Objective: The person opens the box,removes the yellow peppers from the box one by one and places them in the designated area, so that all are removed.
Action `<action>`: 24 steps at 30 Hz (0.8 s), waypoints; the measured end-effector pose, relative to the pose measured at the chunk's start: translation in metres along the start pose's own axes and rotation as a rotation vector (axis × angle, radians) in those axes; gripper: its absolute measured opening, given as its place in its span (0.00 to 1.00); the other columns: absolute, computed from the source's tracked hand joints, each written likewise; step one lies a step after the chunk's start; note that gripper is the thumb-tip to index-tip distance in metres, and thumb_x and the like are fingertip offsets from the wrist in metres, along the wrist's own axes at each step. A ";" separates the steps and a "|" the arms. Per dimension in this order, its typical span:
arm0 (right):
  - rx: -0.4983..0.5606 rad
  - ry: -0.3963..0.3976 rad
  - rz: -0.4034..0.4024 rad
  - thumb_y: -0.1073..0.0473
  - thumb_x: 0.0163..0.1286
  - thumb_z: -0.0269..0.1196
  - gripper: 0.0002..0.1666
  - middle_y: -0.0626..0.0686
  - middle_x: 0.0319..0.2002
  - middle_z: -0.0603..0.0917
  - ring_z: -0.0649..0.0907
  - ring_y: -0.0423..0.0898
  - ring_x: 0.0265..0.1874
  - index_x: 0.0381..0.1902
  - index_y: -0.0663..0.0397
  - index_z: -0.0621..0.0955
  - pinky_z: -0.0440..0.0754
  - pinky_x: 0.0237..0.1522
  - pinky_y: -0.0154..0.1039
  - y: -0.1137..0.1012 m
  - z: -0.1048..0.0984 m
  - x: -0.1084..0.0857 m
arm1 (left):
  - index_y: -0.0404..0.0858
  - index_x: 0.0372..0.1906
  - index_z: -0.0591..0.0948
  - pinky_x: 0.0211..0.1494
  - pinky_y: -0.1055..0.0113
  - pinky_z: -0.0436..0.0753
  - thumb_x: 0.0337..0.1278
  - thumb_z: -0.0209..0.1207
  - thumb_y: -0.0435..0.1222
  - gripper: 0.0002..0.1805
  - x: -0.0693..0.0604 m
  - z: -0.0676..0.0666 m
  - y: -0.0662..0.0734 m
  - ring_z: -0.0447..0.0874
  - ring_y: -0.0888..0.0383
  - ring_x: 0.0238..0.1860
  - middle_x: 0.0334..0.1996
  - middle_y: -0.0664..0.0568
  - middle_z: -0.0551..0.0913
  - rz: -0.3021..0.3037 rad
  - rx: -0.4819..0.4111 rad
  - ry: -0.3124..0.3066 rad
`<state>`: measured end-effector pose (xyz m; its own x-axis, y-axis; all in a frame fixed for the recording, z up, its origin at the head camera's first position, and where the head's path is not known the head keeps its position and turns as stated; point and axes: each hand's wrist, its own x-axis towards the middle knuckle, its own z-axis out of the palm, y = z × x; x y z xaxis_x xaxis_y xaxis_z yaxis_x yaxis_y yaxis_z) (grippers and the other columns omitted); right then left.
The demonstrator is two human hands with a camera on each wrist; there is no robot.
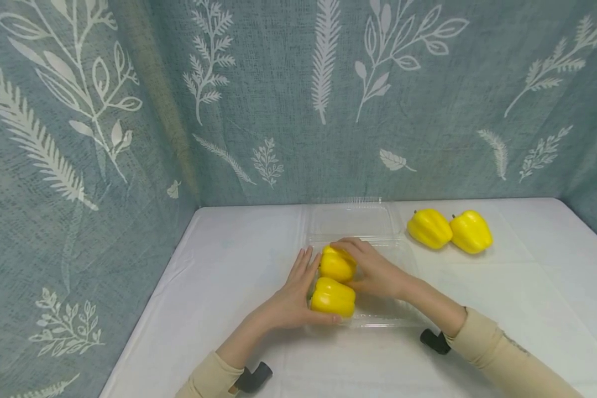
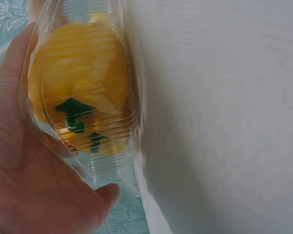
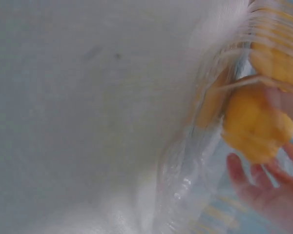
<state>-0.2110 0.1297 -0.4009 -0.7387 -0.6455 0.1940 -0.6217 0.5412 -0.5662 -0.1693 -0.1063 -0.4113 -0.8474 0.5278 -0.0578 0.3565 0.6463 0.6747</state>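
Two yellow bell peppers lie at the left end of a clear plastic clamshell container [image 1: 388, 315], whose lid [image 1: 353, 221] is folded back. My right hand [image 1: 380, 271] grips the far bell pepper [image 1: 338, 268], fingers over its far side and thumb near its front. The near bell pepper [image 1: 332, 298] sits just in front of it. Along the container's left wall rests my left hand [image 1: 293, 298], fingers extended and thumb along the front edge. Through the ribbed wall, the left wrist view shows a yellow bell pepper [image 2: 83, 63] with green stem parts. The right wrist view is blurred.
Two more yellow bell peppers, one on the left [image 1: 429, 228] and one on the right [image 1: 471, 232], lie side by side on the white-covered table [image 1: 527, 309], right of the lid. A teal leaf-patterned curtain [image 1: 278, 99] hangs behind the table and at its sides.
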 end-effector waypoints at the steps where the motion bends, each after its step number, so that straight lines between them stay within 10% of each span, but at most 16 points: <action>1: -0.003 0.000 -0.006 0.62 0.58 0.72 0.46 0.59 0.70 0.62 0.63 0.58 0.68 0.72 0.53 0.63 0.65 0.66 0.58 0.000 0.000 0.001 | 0.46 0.79 0.36 0.72 0.39 0.46 0.40 0.68 0.65 0.70 0.000 0.000 0.000 0.18 0.61 0.74 0.77 0.52 0.25 -0.002 -0.001 -0.001; 24: -0.108 0.036 -0.015 0.60 0.55 0.74 0.44 0.58 0.64 0.68 0.70 0.55 0.62 0.68 0.51 0.68 0.72 0.61 0.55 0.002 -0.001 0.001 | 0.44 0.79 0.37 0.72 0.39 0.47 0.41 0.68 0.65 0.69 0.001 -0.001 -0.002 0.18 0.61 0.74 0.77 0.52 0.25 0.009 0.000 0.004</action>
<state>-0.2133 0.1303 -0.4013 -0.7371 -0.6350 0.2314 -0.6554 0.5882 -0.4737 -0.1710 -0.1079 -0.4122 -0.8459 0.5311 -0.0490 0.3639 0.6418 0.6750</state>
